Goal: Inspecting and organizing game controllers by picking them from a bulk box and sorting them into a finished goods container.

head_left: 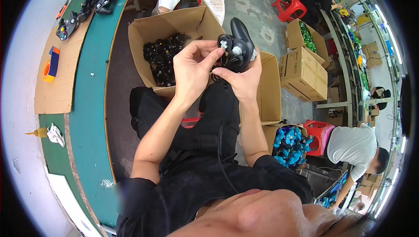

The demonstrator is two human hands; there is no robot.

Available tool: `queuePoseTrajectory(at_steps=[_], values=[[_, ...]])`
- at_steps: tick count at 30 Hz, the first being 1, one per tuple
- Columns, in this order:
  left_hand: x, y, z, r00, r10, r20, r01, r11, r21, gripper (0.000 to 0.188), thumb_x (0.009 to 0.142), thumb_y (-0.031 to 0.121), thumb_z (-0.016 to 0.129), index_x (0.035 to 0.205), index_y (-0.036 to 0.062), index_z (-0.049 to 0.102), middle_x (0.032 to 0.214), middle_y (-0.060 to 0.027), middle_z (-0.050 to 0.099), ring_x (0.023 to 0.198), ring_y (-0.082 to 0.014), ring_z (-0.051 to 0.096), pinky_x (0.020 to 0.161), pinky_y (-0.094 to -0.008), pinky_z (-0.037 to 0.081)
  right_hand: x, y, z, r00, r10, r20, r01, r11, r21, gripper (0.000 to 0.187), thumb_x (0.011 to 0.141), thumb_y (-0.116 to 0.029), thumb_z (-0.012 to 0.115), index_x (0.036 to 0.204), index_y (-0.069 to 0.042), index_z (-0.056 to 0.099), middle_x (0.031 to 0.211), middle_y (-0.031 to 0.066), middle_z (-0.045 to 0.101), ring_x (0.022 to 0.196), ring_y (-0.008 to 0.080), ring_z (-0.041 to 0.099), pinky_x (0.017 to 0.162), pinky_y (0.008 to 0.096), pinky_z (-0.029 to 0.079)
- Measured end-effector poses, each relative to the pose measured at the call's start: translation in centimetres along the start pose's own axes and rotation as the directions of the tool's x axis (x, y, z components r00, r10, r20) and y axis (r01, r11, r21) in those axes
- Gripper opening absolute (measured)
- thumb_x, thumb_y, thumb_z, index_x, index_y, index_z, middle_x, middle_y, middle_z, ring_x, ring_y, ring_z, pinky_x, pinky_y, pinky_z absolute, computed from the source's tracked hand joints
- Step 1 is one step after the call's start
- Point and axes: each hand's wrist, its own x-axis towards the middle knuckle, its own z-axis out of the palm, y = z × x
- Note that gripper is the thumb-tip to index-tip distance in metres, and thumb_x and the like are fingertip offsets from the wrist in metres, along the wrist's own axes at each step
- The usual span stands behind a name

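Note:
A black game controller with a light grey cross-shaped pad and pale thumbstick is held up in front of me, over the cardboard boxes. My right hand is wrapped round its near, right side, the thumb lying along the lower edge. At its left end, my left hand has thumb and fingertips pinched on the controller next to the cross pad. A dark cable hangs down below the controller, between my hands.
An open cardboard box with many black controllers stands ahead; another open box is at right. A teal bench on the left carries several controllers and a tape roll. Co-workers sit ahead and at right, near red stools.

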Motion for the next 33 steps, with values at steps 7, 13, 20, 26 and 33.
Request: queuePoseTrajectory(at_steps=[7, 13, 20, 26, 33], values=[[-1.7, -1.1, -2.1, 0.966, -0.139, 0.216, 0.206, 0.923, -0.325, 0.040, 0.100, 0.005, 0.064, 0.138, -0.0073, 0.060, 0.126, -0.0144, 0.070, 0.118, -0.0193, 0.065, 0.109, -0.0364, 0.048, 1.9, -1.6, -3.3, 0.719, -0.535, 0.444, 0.657, 0.314, -0.686, 0.058, 0.061, -0.003, 0.084, 0.117, -0.008, 0.070, 0.108, 0.0120, 0.063, 0.099, 0.0320, 0.066, 0.080, 0.0408, 0.056], [-2.7, -0.9, 1.7, 0.965, -0.104, 0.239, 0.169, 0.948, -0.270, 0.058, 0.098, 0.007, 0.073, 0.147, -0.0048, 0.044, 0.122, -0.0049, 0.060, 0.111, -0.0117, 0.059, 0.100, -0.0297, 0.050, 3.3, -1.5, -6.3, 0.315, -0.545, 0.777, 0.853, -0.197, -0.484, 0.032, 0.081, -0.012, 0.073, 0.112, -0.017, 0.074, 0.113, 0.0077, 0.064, 0.108, 0.0247, 0.063, 0.094, 0.0425, 0.056], [-1.7, -2.6, 1.8, 0.945, -0.126, 0.301, 0.236, 0.901, -0.364, 0.049, 0.101, 0.008, 0.067, 0.146, -0.0023, 0.049, 0.130, -0.0088, 0.064, 0.118, -0.0140, 0.062, 0.105, -0.0310, 0.049, 3.6, -1.9, -8.0, 0.182, -0.499, 0.847, 0.842, -0.365, -0.396, 0.025, 0.086, -0.016, 0.070, 0.111, -0.011, 0.068, 0.114, 0.0046, 0.066, 0.106, 0.0219, 0.066, 0.096, 0.0410, 0.054], [-0.7, -3.6, 2.9, 0.919, -0.187, 0.347, 0.295, 0.910, -0.291, 0.048, 0.102, 0.012, 0.068, 0.144, -0.0025, 0.052, 0.128, -0.0079, 0.066, 0.117, -0.0134, 0.062, 0.106, -0.0315, 0.048, 3.6, -1.4, -10.2, 0.266, -0.464, 0.845, 0.859, -0.284, -0.426, 0.027, 0.084, -0.011, 0.075, 0.111, -0.012, 0.070, 0.114, 0.0058, 0.067, 0.110, 0.0243, 0.067, 0.092, 0.0436, 0.057], [1.3, -10.0, 2.4, 0.858, -0.430, 0.283, 0.396, 0.902, 0.171, 0.038, 0.107, 0.024, 0.061, 0.131, -0.0063, 0.062, 0.116, -0.0110, 0.072, 0.109, -0.0142, 0.067, 0.101, -0.0295, 0.051, 3.8, 2.7, -13.9, 0.747, -0.080, 0.660, 0.637, 0.371, -0.675, 0.056, 0.068, -0.003, 0.077, 0.123, -0.006, 0.063, 0.115, 0.0136, 0.058, 0.107, 0.0327, 0.062, 0.091, 0.0434, 0.054]])
